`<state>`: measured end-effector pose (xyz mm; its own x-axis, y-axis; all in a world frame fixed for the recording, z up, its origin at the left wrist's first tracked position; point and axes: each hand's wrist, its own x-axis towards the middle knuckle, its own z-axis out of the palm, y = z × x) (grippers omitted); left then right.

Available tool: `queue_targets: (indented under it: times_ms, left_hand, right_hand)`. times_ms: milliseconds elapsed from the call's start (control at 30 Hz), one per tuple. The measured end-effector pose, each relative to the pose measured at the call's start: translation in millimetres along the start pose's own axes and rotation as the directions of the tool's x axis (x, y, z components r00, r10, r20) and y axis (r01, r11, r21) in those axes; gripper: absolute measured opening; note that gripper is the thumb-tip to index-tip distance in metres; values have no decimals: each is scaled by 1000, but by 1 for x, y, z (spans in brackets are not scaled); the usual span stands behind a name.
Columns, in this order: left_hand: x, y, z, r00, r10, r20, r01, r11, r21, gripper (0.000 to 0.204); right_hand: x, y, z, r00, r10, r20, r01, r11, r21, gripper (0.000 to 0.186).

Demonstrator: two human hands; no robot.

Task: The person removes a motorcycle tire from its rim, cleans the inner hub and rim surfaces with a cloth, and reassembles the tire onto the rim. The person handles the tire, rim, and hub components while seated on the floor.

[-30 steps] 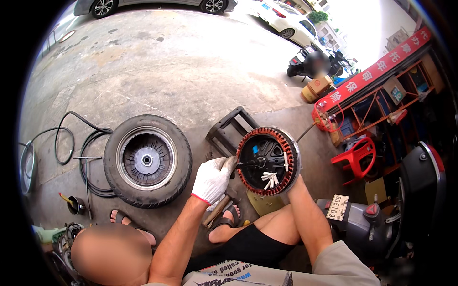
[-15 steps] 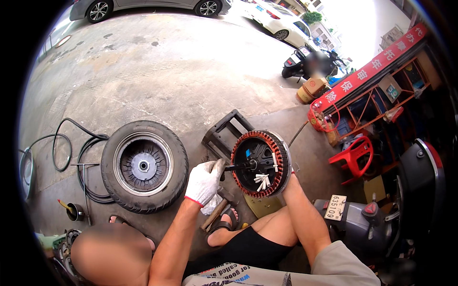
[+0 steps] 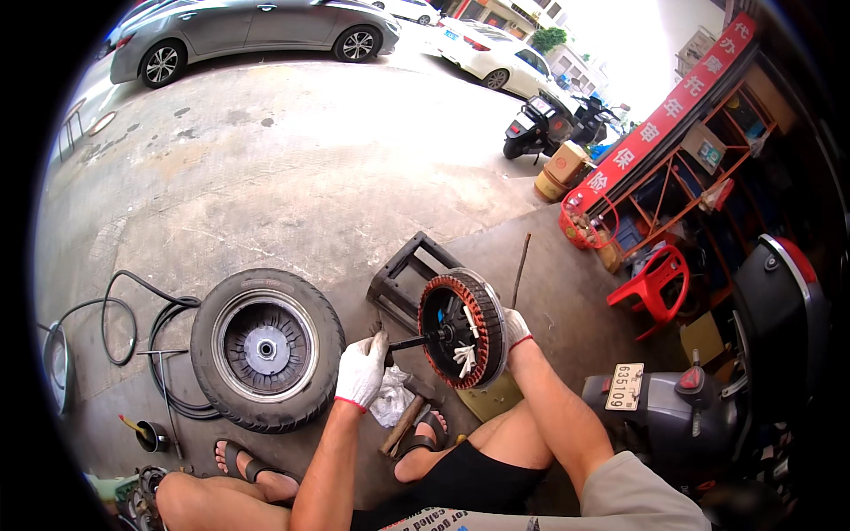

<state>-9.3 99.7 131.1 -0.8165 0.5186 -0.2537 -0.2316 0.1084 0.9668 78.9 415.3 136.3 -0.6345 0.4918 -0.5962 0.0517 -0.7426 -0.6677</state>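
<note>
The concrete floor (image 3: 292,168) spreads across most of the frame. Left of centre, a tyred wheel (image 3: 266,350) lies on it, hub face up. At centre stands a black metal stand (image 3: 412,279), partly covered by a round motor core (image 3: 453,334) ringed with copper windings, tilted with its open face toward the left of the frame. The gloved left hand (image 3: 361,372), just right of the wheel, has its fingers closed around the outer end of the core's dark shaft (image 3: 407,343), hiding that end. The gloved right hand (image 3: 515,329) touches the core's right rim; its fingertips disappear behind it, so how far they curl cannot be told. Small white strips (image 3: 465,358) sit inside the core, overlapping and hard to count.
</note>
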Motion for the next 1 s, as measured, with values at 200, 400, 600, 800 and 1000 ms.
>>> queue_targets:
  times_ms: [200, 400, 600, 800, 1000]
  left_hand:
    - [7, -18, 11, 1000, 11, 16, -10, 996, -84, 47]
    - [13, -40, -2, 998, 48, -48, -51, 996, -78, 50]
    - [23, -60, 9, 996, 76, -40, -79, 995, -59, 50]
    - [23, -65, 5, 998, 44, -34, -46, 997, -70, 50]
    - [23, -73, 8, 999, 21, -25, -24, 994, -105, 49]
  right_hand:
    - [41, -8, -54, 999, -44, 10, 44, 999, -8, 29]
    - [1, 6, 1, 1000, -9, -1, 9, 998, -55, 26]
    - [-22, -2, 10, 990, -86, -110, 75, 992, -101, 26]
    - [-52, 4, 45, 986, -82, -144, 78, 996, -32, 24]
    - [-43, 3, 33, 992, -81, -94, 78, 996, -34, 27]
